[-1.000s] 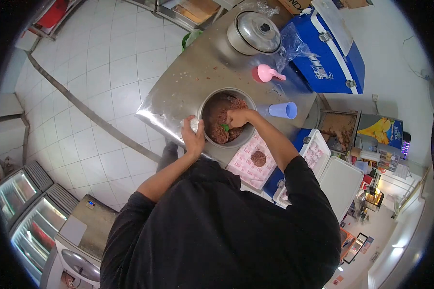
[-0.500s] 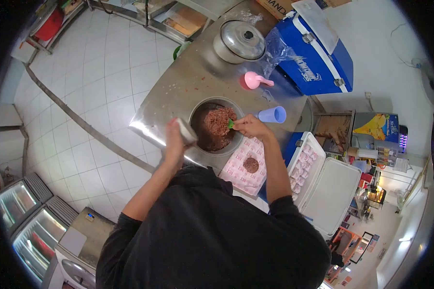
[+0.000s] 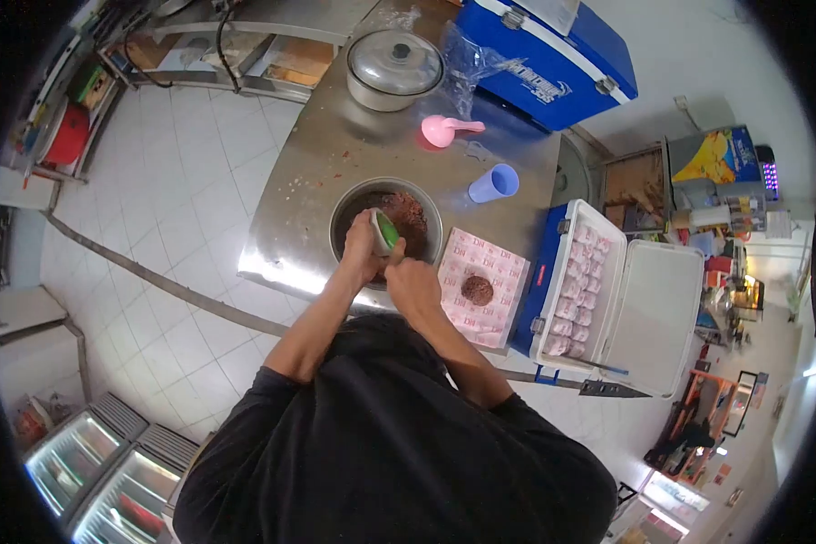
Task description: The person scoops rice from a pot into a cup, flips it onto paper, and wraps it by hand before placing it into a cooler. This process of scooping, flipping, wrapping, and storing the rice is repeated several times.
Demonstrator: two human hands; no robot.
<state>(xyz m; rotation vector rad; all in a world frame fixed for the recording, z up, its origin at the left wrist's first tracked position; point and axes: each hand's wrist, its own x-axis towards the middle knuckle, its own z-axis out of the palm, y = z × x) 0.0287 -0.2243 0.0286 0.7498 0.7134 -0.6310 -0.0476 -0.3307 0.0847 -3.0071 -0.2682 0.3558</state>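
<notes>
My left hand [image 3: 361, 249] grips a small pale cup [image 3: 380, 245], tilted over the metal pot [image 3: 342, 199]. My right hand [image 3: 414, 288] is closed on a green spoon [image 3: 388, 228], whose blade is at the cup's mouth. Reddish-brown cooked rice [image 3: 412, 216] lies in the pot below both hands, partly hidden by them. To the right, a round mound of the same rice [image 3: 477, 290] sits on pink printed wrapping paper [image 3: 477, 251].
Beyond the pot stand a lidded pot [image 3: 394, 65], a pink ladle [image 3: 440, 131] and a blue plastic cup [image 3: 493, 184]. A closed blue cooler [image 3: 553, 68] is at the back. At right, an open cooler [image 3: 546, 272] holds several wrapped bundles [image 3: 574, 295].
My left hand has brought the small cup from the pot's left side in over it. My right hand has moved left with the green spoon, meeting the cup. The view has shifted.
</notes>
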